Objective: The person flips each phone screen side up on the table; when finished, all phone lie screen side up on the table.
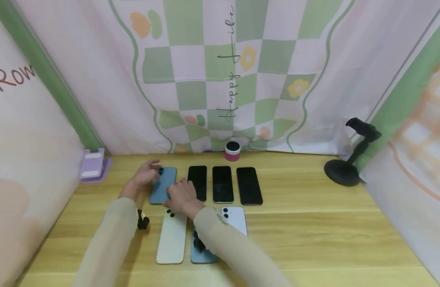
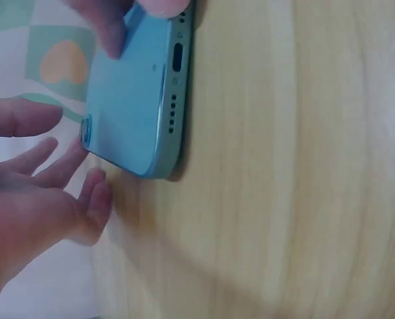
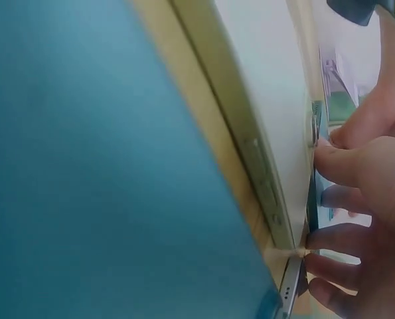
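Note:
A blue phone (image 1: 165,181) lies back up at the left end of the upper row, its camera bump at the upper left. My left hand (image 1: 146,174) is beside its top left, fingers fairly straight and near the camera bump in the left wrist view (image 2: 44,179). From the right, my right hand (image 1: 182,195) reaches over the same phone, fingertips at its right side and lower edge. Thumb and fingers stand apart in the right wrist view (image 3: 363,199). Below lie a cream phone (image 1: 171,241), another blue phone (image 1: 203,256) and a white phone (image 1: 237,219), partly behind my right sleeve.
Three black-screened phones (image 1: 223,184) lie face up right of the blue one. At the back stands a small pink and white round speaker-like object (image 1: 232,152). A purple stand (image 1: 93,166) is at the far left, a black stand (image 1: 345,171) at the right. Patterned curtains surround the table.

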Motion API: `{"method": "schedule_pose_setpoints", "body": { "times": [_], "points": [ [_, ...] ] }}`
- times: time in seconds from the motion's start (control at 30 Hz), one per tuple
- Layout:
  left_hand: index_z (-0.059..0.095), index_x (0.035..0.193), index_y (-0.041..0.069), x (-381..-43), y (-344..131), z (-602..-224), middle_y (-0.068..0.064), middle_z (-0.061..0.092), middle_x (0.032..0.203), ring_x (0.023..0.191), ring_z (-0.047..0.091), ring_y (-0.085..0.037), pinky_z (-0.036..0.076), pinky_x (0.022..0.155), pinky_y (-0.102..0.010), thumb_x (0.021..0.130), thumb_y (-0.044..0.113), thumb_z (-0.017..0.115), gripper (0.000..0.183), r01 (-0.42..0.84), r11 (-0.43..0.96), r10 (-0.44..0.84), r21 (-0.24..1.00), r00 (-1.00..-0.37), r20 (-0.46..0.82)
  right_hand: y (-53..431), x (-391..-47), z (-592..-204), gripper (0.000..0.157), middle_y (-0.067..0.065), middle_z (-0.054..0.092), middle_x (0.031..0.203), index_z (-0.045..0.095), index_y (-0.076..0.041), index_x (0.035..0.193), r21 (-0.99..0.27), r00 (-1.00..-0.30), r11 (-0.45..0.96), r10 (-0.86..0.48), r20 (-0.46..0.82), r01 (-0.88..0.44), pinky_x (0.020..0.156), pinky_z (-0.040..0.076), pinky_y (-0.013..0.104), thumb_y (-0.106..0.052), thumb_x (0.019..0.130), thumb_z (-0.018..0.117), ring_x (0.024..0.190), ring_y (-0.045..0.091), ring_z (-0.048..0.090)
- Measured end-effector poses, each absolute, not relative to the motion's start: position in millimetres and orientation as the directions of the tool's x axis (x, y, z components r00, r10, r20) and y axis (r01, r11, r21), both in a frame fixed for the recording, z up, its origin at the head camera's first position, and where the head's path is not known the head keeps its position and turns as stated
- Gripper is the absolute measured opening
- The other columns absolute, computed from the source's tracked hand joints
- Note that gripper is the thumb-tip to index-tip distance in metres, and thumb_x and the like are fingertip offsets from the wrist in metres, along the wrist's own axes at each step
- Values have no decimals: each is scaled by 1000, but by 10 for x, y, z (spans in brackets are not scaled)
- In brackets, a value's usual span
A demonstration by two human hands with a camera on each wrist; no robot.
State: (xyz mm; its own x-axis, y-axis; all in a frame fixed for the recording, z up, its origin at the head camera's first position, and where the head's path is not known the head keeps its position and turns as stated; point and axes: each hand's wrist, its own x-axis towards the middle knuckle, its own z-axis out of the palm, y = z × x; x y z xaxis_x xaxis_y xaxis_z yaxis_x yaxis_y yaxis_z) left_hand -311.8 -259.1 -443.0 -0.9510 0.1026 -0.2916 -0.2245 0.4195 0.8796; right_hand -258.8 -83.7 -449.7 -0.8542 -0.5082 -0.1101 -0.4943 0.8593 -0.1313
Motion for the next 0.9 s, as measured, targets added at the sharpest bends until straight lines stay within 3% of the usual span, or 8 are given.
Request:
{"method": "schedule_pose_setpoints", "body": {
  "times": [0.1, 0.17, 0.23, 0.33, 0.43, 0.57, 0.67, 0.9],
  "points": [
    [7, 166, 3, -3131, -2605, -4409, -27, 26, 170, 113, 63, -29, 52, 98, -37, 84, -8, 45, 91, -253, 368, 102, 895, -945, -310, -805, -2591, -4484, 28, -3, 76, 113, 74, -26, 104, -122, -844, 850, -525, -109, -513, 95, 50, 40, -52, 99, 65, 109, 23, 63],
    [6, 166, 4, -3131, -2610, -4380, -26, 26, 170, 80, 56, -12, 47, 73, -24, 86, -8, 43, 89, -263, 345, 102, 901, -944, -314, -793, -2591, -4468, 29, -2, 75, 114, 74, -26, 106, -119, -839, 846, -532, -111, -520, 95, 50, 40, -51, 100, 64, 109, 23, 63],
    [7, 166, 4, -3135, -2622, -4363, -27, 27, 170, 60, 40, -5, 40, 58, -19, 87, -9, 42, 88, -267, 347, 96, 899, -944, -317, -791, -2589, -4459, 28, -2, 75, 115, 73, -25, 107, -122, -838, 845, -534, -112, -521, 95, 50, 40, -51, 100, 64, 108, 23, 62],
    [10, 166, 2, -3112, -2651, -4365, -29, 27, 169, 69, 49, -6, 45, 64, -19, 89, -10, 43, 84, -262, 381, 90, 887, -944, -318, -795, -2588, -4465, 28, -3, 75, 114, 73, -25, 106, -129, -835, 841, -539, -113, -525, 96, 51, 40, -50, 100, 64, 108, 22, 63],
    [16, 165, 1, -3073, -2676, -4389, -30, 30, 166, 99, 62, -18, 53, 81, -25, 91, -9, 47, 81, -268, 433, 67, 861, -942, -328, -793, -2582, -4480, 28, -3, 75, 117, 73, -25, 111, -130, -831, 838, -544, -116, -531, 97, 51, 40, -50, 100, 63, 110, 22, 64],
    [23, 163, -1, -3011, -2707, -4412, -33, 36, 162, 136, 53, -40, 55, 106, -41, 91, -9, 52, 78, -275, 472, 52, 838, -940, -338, -780, -2570, -4489, 35, -2, 73, 125, 72, -27, 126, -141, -824, 831, -554, -123, -538, 99, 51, 41, -49, 101, 63, 114, 23, 63],
    [25, 162, -2, -2983, -2719, -4413, -33, 38, 160, 137, 52, -41, 54, 108, -43, 91, -9, 54, 77, -263, 492, 59, 830, -941, -334, -770, -2566, -4488, 38, -2, 72, 127, 69, -28, 133, -151, -821, 828, -558, -120, -540, 100, 51, 41, -48, 101, 63, 114, 23, 63],
    [25, 161, -3, -2982, -2722, -4410, -34, 40, 154, 125, 59, -34, 60, 98, -36, 96, -6, 56, 73, -230, 519, 116, 823, -935, -335, -764, -2562, -4482, 41, -2, 72, 130, 67, -27, 137, -145, -825, 832, -552, -116, -536, 102, 52, 41, -47, 102, 63, 117, 23, 63]
  ]
}}
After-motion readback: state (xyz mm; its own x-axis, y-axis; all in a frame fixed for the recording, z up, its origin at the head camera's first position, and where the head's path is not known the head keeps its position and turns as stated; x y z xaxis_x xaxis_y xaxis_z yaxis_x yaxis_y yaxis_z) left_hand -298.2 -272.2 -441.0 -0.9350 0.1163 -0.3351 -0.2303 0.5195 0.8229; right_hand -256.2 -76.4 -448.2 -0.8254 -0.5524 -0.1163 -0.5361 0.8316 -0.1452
